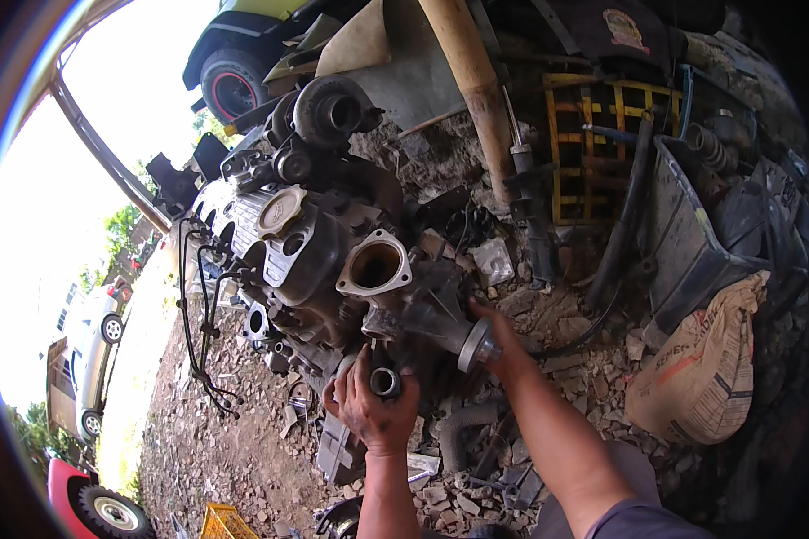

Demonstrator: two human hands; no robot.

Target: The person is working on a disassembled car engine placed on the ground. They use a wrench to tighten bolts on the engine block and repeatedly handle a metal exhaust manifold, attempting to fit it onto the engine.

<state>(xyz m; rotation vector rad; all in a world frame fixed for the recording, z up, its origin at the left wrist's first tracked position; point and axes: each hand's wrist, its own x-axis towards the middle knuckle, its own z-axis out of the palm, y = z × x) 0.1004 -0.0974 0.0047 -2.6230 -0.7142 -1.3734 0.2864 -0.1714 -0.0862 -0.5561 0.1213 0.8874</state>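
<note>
A large, greasy engine [315, 242] fills the middle of the view, with a turbocharger [333, 112] at its far end. Its oil filler cap [281, 211] sits on the cover, and a three-cornered flange [375, 263] with a wide round opening faces up. My left hand [379, 413] is at the engine's near end, closed round a short pipe end [386, 384] with a dark bore. To the right, my right hand [502, 346] lies against the engine's side, beside a round metal outlet [476, 347]. Its fingers are mostly hidden behind that outlet.
Thin metal pipes [208, 314] stick out left of the engine. Rubble covers the ground [243, 449]. At right stand a paper sack [699, 368], a dark bin of parts [692, 234] and a yellow crate [571, 148]. A bamboo post [472, 90] rises behind.
</note>
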